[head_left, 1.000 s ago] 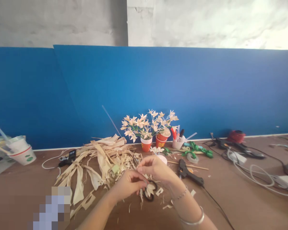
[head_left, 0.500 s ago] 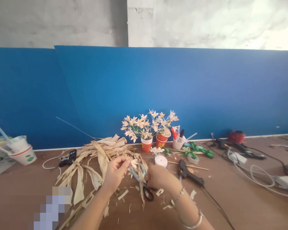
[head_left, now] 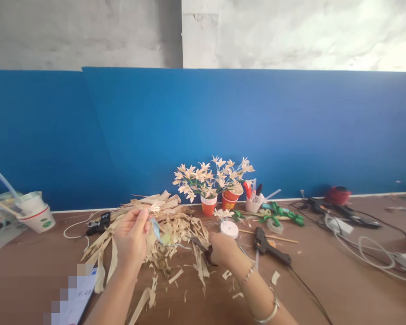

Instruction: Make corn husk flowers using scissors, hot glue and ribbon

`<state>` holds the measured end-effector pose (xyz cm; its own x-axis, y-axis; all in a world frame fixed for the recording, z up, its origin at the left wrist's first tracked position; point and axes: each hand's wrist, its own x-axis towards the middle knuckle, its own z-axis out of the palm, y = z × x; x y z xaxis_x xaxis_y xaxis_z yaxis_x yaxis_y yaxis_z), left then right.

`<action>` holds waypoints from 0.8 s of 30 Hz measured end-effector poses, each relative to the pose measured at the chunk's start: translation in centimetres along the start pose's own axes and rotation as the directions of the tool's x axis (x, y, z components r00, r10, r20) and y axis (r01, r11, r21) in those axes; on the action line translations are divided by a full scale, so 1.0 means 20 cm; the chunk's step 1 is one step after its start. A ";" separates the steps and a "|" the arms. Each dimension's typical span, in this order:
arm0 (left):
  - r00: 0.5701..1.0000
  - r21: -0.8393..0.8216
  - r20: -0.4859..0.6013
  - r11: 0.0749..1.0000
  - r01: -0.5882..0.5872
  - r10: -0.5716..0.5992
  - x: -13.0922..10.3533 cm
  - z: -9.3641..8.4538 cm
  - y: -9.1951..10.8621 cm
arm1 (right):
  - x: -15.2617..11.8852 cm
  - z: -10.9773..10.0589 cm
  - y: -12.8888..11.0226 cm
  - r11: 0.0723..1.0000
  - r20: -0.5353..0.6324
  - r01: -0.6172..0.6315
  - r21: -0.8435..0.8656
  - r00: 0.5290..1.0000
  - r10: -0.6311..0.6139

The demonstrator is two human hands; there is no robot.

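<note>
My left hand (head_left: 133,232) is raised over the heap of dry husks (head_left: 162,203), its thumb and fingers pinching a small pale flower piece (head_left: 153,208). A light blue strip (head_left: 155,229) hangs beside those fingers. To the right, my right hand (head_left: 222,249) is closed around the dark handles of scissors (head_left: 200,246), low over the table. The blades point left over husk scraps (head_left: 199,266). A white round roll (head_left: 229,229) lies just behind my right hand.
Pale flowers stand in red-and-white cups (head_left: 209,206) at the back. A black glue gun (head_left: 270,248) lies right of my right hand. White cables (head_left: 372,257) are farther right; a phone (head_left: 77,300) lies front left.
My left hand has moved left and up with the flower piece, away from the scissors. The blue strip now trails by its fingers. My right hand stays near the same place.
</note>
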<state>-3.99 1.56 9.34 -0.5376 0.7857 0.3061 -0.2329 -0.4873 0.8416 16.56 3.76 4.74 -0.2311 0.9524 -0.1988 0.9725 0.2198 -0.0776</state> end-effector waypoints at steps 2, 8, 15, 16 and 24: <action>0.990 0.101 0.096 0.990 0.098 -0.108 -0.01 0.01 -0.02 | 0.00 -0.02 0.00 0.999 -0.036 -0.026 0.027 0.999 0.027; 0.908 0.432 0.287 0.887 0.161 -0.305 -0.12 0.07 -0.15 | -0.08 -0.15 -0.05 0.763 -0.546 0.303 0.571 0.834 0.078; 0.706 0.549 0.564 0.833 0.065 -0.427 -0.23 0.13 -0.19 | -0.08 -0.15 -0.07 0.400 -0.500 0.498 0.769 0.859 -0.108; 0.672 0.556 0.585 0.827 0.076 -0.455 -0.24 0.13 -0.19 | -0.08 -0.14 -0.07 0.397 -0.472 0.482 0.781 0.872 -0.131; 0.563 0.624 0.570 0.761 0.178 -0.599 -0.24 0.11 -0.19 | -0.11 -0.16 -0.02 0.413 -0.319 0.354 0.839 0.935 -0.155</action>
<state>1.26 0.57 5.60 0.2984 0.9512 -0.0781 0.2322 0.0070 0.9726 16.72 2.32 8.31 -0.3573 0.9238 0.1376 0.2946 0.2512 -0.9220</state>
